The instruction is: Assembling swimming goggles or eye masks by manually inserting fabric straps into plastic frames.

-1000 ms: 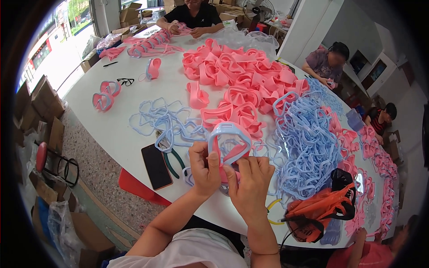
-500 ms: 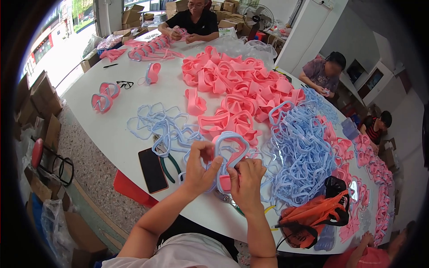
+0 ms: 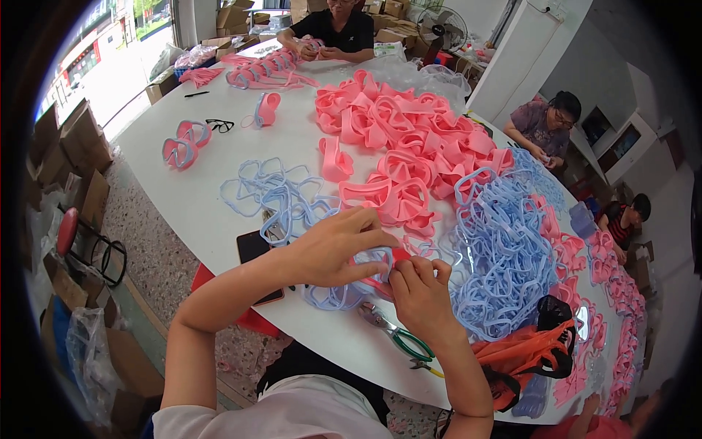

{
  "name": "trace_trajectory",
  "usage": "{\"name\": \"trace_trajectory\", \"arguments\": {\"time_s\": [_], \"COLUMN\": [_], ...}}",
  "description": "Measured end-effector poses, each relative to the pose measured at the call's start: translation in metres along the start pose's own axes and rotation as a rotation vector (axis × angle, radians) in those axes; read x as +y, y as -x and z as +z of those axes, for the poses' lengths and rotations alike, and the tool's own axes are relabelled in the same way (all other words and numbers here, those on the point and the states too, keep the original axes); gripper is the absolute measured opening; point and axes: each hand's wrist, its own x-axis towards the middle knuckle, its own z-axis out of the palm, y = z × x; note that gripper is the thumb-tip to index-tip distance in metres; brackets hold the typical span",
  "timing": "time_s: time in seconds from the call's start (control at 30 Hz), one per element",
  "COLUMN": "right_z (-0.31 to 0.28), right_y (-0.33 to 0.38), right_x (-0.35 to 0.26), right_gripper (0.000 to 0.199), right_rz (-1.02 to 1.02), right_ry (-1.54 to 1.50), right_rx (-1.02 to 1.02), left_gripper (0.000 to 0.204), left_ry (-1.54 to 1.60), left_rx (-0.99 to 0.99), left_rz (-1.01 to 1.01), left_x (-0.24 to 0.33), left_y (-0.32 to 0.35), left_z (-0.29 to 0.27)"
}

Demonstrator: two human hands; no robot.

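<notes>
I see white table (image 3: 172, 219), floor boxes (image 3: 86, 143), orange bag (image 3: 521, 353); left hand (image 3: 340, 245) half-curled round pink-blue frame (image 3: 375, 256), right hand (image 3: 423, 298) pinching it.

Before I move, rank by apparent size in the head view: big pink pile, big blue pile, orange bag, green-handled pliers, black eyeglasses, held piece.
Largest to smallest:
Big pink pile and big blue pile: too close to rank; blue sits nearer
Orange bag
Green-handled pliers
Black eyeglasses
Not ranked: held piece, largely covered
</notes>
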Motion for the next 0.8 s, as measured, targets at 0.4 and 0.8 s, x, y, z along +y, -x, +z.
{"name": "trace_trajectory", "arguments": {"time_s": [0.4,0.8], "right_z": [-0.014,-0.007], "right_y": [-0.012,-0.017], "right_x": [-0.004,0.005], "right_gripper": [0.027,0.026], "right_rz": [0.164,0.176], "right_ry": [-0.219,-0.203], "right_rx": [0.132,0.185], "left_gripper": [0.029,0.033], "left_ry": [-0.040,-0.153], "left_rx": [0.156,0.237], "left_rz": [0.213,0.230], "left_x": [-0.001,0.007], "left_y": [0.004,-0.005], "left_z": [0.017,0.015]}}
